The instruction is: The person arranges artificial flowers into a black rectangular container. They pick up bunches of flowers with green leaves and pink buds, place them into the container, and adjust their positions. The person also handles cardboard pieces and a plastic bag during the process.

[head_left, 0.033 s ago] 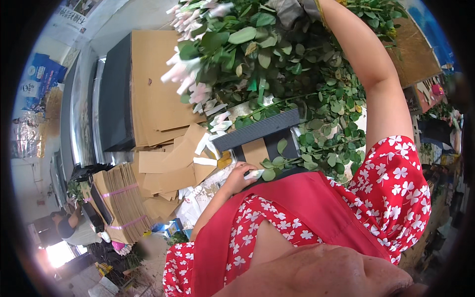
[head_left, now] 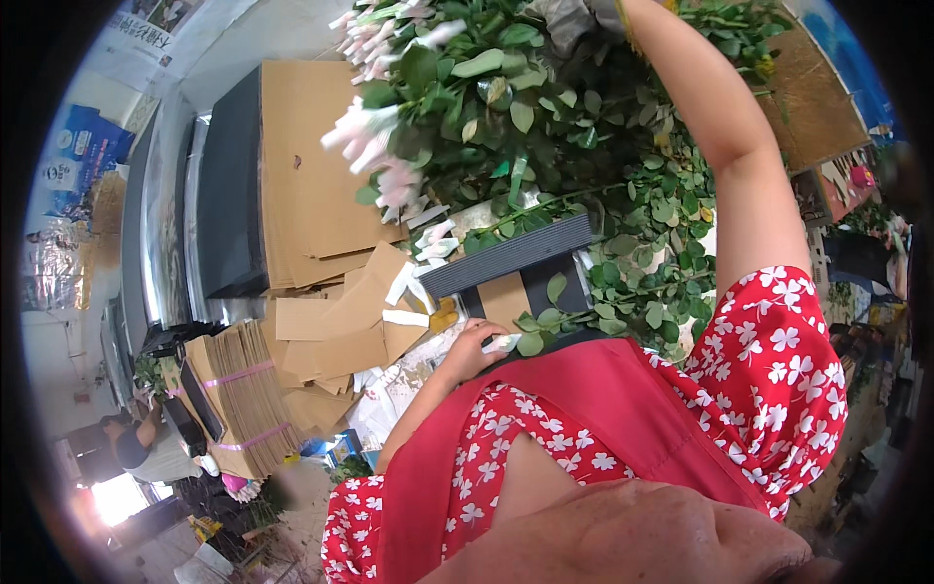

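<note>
Two hands: my gloved right hand [head_left: 574, 23] at the rose pile [head_left: 545, 112], finger closure can't tell; my left hand [head_left: 470, 350] curled by one pale rose [head_left: 504, 343], grip unclear. Likely picking stems; next needs gentle pull.

2 pink straps [head_left: 245, 374] around cardboard bundle [head_left: 243, 407] | shiny roll [head_left: 161, 224] | blue packaging [head_left: 86, 151]

Red apron [head_left: 603, 399], red sleeves [head_left: 790, 389] — white-clover-printed

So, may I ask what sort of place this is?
Probably a flower-packing workroom: leafy stems with pale pink blooms lie heaped together, and nearby are large cardboard sheets and a pink-strapped brown stack.
</note>
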Demonstrator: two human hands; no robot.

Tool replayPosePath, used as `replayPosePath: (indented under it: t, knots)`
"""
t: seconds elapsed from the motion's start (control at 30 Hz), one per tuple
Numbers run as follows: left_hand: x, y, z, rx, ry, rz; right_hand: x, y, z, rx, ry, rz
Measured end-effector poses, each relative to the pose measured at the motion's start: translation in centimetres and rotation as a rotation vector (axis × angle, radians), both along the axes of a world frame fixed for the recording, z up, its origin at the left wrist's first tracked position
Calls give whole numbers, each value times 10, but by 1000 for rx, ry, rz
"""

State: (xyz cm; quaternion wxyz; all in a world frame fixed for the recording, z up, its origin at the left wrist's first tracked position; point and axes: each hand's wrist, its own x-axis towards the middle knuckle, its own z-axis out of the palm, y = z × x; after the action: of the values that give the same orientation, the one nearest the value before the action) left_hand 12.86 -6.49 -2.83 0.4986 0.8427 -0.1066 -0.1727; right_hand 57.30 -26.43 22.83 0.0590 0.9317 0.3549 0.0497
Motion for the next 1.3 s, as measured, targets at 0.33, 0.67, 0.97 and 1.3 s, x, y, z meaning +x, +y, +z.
replayPosePath:
  t: [0.33, 0.67, 0.97, 1.3]
  knots:
    - [1, -1, 3, -6, -5, -3, -89, -70, -140, -10, 309, -67]
    - [-2, -2, 4, 27, 25, 31, -170, -83, -113, 450, 79, -27]
    - [-2, -5, 7, 81, 39, 8, -165, -86, -147, 71, 293, 23]
    - [-1, -3, 13, 95, 21, 17, -157, -37, 47, 434, -423, 184]
